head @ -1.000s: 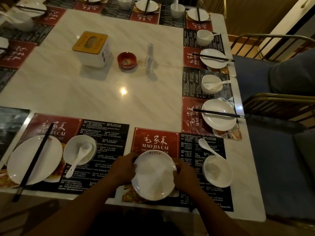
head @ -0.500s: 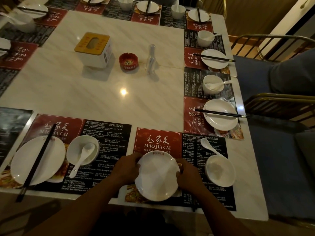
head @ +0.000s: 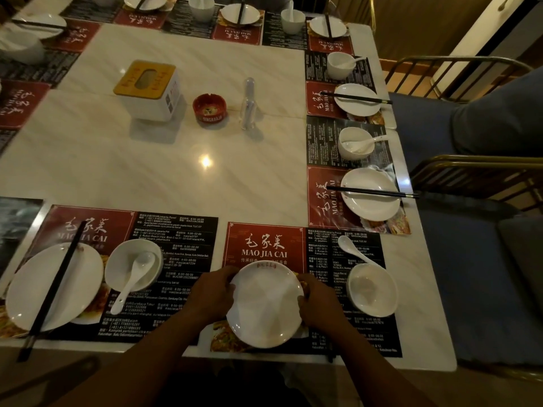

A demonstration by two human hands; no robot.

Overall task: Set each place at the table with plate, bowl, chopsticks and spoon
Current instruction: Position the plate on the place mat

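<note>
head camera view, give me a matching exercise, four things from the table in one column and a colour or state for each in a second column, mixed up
Things
1. near middle plate
2. ashtray
3. tissue box
4. near left chopsticks

States
a. red, out on the bare middle of the table
b. gripped at its rim by the left hand and the right hand
c. white with a yellow top
d. black, lying across the left plate

Pairs: 1-b, 2-a, 3-c, 4-d
</note>
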